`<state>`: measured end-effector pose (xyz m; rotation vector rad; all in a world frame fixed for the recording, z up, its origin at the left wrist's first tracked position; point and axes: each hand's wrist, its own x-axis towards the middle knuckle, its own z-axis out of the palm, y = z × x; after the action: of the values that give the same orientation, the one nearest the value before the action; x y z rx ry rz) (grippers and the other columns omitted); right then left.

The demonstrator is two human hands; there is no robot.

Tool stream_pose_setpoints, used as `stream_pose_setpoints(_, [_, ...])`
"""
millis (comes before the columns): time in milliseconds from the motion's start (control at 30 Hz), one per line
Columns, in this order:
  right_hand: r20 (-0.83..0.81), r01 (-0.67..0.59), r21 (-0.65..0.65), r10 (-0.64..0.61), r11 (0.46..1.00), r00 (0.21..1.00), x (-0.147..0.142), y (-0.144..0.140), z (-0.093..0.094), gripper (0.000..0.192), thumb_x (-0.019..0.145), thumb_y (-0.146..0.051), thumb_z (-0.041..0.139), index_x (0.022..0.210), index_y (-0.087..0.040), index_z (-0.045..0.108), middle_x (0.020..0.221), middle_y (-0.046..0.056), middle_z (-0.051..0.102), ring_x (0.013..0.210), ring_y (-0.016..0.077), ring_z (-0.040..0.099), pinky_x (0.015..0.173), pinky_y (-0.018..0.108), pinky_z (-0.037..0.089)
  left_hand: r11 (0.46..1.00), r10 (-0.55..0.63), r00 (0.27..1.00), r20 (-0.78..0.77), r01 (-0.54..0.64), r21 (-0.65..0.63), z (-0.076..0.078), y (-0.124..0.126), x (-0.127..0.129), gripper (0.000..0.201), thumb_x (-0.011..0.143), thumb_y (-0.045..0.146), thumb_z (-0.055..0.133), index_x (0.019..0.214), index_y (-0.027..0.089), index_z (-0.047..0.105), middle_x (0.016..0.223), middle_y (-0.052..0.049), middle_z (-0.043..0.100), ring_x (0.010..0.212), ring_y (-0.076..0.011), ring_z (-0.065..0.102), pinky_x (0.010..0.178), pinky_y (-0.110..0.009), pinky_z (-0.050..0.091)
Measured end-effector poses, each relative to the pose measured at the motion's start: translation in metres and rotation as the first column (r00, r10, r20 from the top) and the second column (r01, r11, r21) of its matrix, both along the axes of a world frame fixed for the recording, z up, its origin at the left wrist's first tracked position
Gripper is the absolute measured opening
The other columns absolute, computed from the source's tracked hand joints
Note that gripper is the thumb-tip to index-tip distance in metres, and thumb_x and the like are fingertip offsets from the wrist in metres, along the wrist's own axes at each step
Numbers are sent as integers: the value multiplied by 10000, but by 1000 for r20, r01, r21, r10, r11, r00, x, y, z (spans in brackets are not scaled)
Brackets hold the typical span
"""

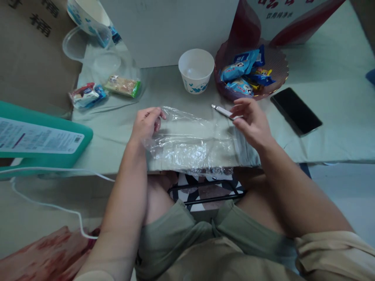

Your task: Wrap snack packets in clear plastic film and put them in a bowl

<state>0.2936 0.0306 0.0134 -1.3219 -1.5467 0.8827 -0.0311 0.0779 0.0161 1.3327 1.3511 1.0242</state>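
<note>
A clear plastic bag (193,142) lies crumpled along the table's front edge, partly hanging over it. My left hand (149,123) has its fingers curled closed on the bag's upper left corner. Between the thumb and fingers of my right hand (252,121) is one end of a slim white utility knife (222,111), whose tip points left and away from me. Just beyond the bag stands a white paper cup (196,71) with blue prints. A scalloped, pinkish clear plate (279,80) holds several blue and yellow wrapped snacks (241,70).
A black phone (296,111) lies right of my right hand. At left are packaged snacks (121,86), plastic lids (107,62), paper bowls (88,17) and a green labelled container (43,134). White and red boxes (175,31) stand behind. A white cable (58,169) runs at lower left.
</note>
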Motion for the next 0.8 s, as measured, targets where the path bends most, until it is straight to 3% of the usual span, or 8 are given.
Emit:
stream_pose_setpoints(100, [186,-315,38,303,948,935,-2,-8,-1,819,676,-614,855,1368,-282,568,1421,119,628,1307,335,594,1107,509,494,1000,17,1000,-4,-17,5,1,0,1,385,850,552,645,638,231,644,363,40,384,344,-102,303,407,-286,171])
stream_pose_setpoints(200, [335,-395,60,355,917,873,-1,-11,-8,780,731,-471,840,1429,-268,558,1500,137,578,1386,363,540,1161,564,443,999,31,999,18,-31,28,2,0,1,454,814,646,662,646,225,629,370,44,375,346,-97,310,411,-288,167])
stream_pose_setpoints(267, [362,-319,87,268,944,893,0,-9,-11,586,812,-374,756,1373,-274,619,1434,119,637,1291,329,622,1116,535,485,998,45,998,47,-47,46,2,-1,1,475,801,673,666,651,225,618,389,41,374,357,-97,320,413,-294,162])
stream_pose_setpoints(400, [305,-83,109,47,991,951,0,-9,-5,177,919,-350,636,1005,-281,773,1010,63,786,930,247,744,895,425,572,997,55,998,38,-57,52,4,-3,-1,501,815,703,654,652,231,612,392,38,367,365,-98,317,419,-303,168])
stream_pose_setpoints(567, [18,174,78,-176,982,984,-9,-12,4,293,948,-518,628,865,-269,756,766,36,744,736,206,710,756,384,563,996,31,1000,-6,-30,90,4,-5,-1,473,837,653,647,610,239,617,365,38,362,353,-99,299,423,-303,183])
stream_pose_setpoints(667, [-162,290,-6,-287,957,944,-10,-6,-1,413,923,-649,607,796,-269,709,568,-1,604,526,164,576,584,344,493,996,0,1000,-13,1,94,2,-5,-1,421,821,570,670,577,230,617,377,33,378,365,-94,319,433,-299,208])
stream_pose_setpoints(733, [-268,306,-80,-317,948,910,-7,-2,-5,518,903,-752,537,759,-272,670,510,-19,508,446,146,479,494,329,422,997,7,1000,22,-8,75,1,-5,-1,400,804,549,669,571,228,615,380,33,382,359,-93,322,422,-294,199])
stream_pose_setpoints(800, [-280,226,-125,-253,966,926,-2,0,-7,613,857,-858,464,797,-280,657,533,-22,493,456,150,477,496,334,442,998,30,998,62,-34,50,2,-4,0,397,793,556,665,574,230,607,376,36,375,348,-92,313,407,-292,178])
